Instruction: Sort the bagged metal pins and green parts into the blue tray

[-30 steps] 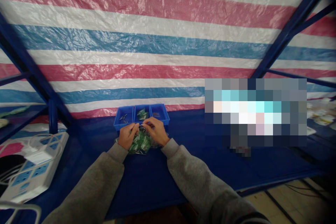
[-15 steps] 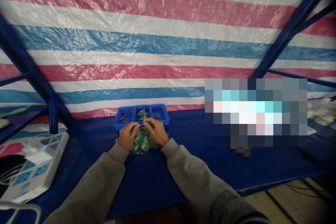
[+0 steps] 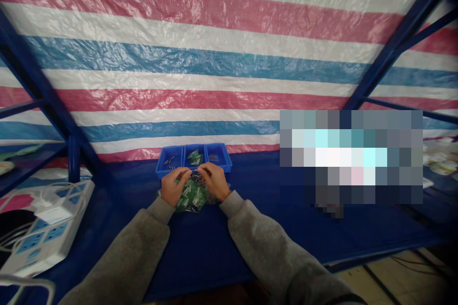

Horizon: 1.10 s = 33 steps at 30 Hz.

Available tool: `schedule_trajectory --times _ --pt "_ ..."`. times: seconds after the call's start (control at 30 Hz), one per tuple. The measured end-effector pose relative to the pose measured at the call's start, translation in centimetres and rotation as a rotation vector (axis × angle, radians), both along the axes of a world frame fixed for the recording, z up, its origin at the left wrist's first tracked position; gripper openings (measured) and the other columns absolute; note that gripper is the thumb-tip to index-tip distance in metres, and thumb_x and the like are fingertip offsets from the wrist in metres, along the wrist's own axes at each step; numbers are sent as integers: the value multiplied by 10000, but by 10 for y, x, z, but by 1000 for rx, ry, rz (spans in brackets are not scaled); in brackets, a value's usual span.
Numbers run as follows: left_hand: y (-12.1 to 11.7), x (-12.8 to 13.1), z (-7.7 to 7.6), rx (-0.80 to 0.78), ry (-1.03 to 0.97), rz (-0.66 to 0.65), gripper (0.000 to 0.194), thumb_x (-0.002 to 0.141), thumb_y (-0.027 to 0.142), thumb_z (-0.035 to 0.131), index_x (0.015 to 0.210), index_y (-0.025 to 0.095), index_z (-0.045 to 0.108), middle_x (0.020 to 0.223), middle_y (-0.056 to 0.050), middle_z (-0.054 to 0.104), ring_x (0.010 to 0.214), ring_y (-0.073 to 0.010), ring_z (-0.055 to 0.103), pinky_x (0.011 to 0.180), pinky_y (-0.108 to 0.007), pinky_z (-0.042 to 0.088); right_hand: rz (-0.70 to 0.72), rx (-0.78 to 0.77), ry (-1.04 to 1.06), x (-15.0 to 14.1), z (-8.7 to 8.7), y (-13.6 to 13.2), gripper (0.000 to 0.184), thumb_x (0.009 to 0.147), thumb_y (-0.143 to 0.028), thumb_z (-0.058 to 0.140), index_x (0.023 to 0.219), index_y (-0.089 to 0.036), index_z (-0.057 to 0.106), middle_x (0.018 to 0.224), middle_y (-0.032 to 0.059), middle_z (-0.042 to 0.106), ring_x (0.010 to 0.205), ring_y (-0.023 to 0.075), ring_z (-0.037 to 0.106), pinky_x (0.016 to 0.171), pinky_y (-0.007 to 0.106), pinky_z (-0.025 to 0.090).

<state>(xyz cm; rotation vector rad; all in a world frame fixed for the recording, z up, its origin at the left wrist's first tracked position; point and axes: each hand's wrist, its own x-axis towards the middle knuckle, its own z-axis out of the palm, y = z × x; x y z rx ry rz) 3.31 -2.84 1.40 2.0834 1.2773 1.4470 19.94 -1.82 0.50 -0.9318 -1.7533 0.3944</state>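
Observation:
My left hand (image 3: 174,186) and my right hand (image 3: 216,181) meet at the fingertips, just in front of a blue three-compartment tray (image 3: 158,168). Each hand is closed in a pinch. Whatever lies between the fingers is too small to make out. Beneath and between them is a heap of small green-and-clear packets (image 3: 193,196), with some dark, shiny small pieces (image 3: 195,176) at its far side. In the tray, thin dark pieces (image 3: 169,160) lie in the left compartment, green packets (image 3: 194,157) in the middle one, and a small brownish item (image 3: 213,157) in the right one.
A white power strip (image 3: 67,228) with cables and a white adapter (image 3: 55,212) stands at the left. Blue metal posts (image 3: 73,157) frame the blue table (image 3: 200,257). Striped sheeting (image 3: 214,71) hangs behind. A pixelated patch hides the area at the right.
Both hands stay over the heap, with their fingertips shifted slightly. The view has tilted a little, so the tray sits marginally lower in the picture.

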Motion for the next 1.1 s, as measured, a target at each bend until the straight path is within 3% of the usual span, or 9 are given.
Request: schedule_trajectory --times 0.17,0.4,0.5,0.6,0.67,0.8,0.93,1.1 --pt "3 1 -5 -43 -138 -23 187 781 358 610 819 182 663 743 -15 672 601 -133 604 611 -247 495 -16 12 -70 -1 -1 1 267 913 -314 453 739 -181 606 703 23 614 670 140 552 631 235 395" --pt "-1 6 2 -35 -246 -64 165 824 344 557 837 180 557 1012 -76 646 930 -189 616 742 -288 500 -86 27 -73 0 0 0 304 923 -316 433 729 -172 618 696 24 606 652 131 531 615 235 372" --pt "-3 7 3 -79 -229 -111 155 858 336 505 850 182 504 906 -56 671 772 -160 644 722 -292 500 -105 16 -43 1 1 0 309 926 -315 420 755 -170 632 704 28 614 652 134 535 609 239 372" --pt "-2 4 1 -60 -87 -82 158 855 338 510 844 181 526 720 -8 647 611 -133 609 646 -262 484 -101 16 -39 1 2 -1 315 925 -323 421 746 -175 634 686 28 612 641 140 535 603 246 373" --pt "-1 1 -1 7 6 -12 171 843 346 528 851 181 575 677 2 633 591 -130 590 626 -250 470 -101 18 -36 1 3 -1 324 926 -329 417 741 -177 634 682 31 613 644 145 539 606 248 378" --pt "2 -2 0 146 90 67 211 837 351 535 867 187 664 782 -32 668 694 -147 604 702 -259 469 -106 18 -20 1 5 -2 329 928 -330 407 755 -175 640 698 36 619 656 146 546 620 248 390" --pt "4 -3 -1 144 27 77 202 824 345 558 845 188 684 792 -33 663 714 -145 600 700 -254 469 -82 19 -20 2 7 -4 288 919 -324 431 797 -175 646 750 44 631 692 148 556 647 247 407" --pt "5 0 -4 20 -169 83 194 795 355 590 831 179 662 667 9 630 529 -107 551 570 -236 467 52 17 -77 0 7 -6 195 881 -330 515 924 -193 648 808 32 625 727 139 561 671 240 424"
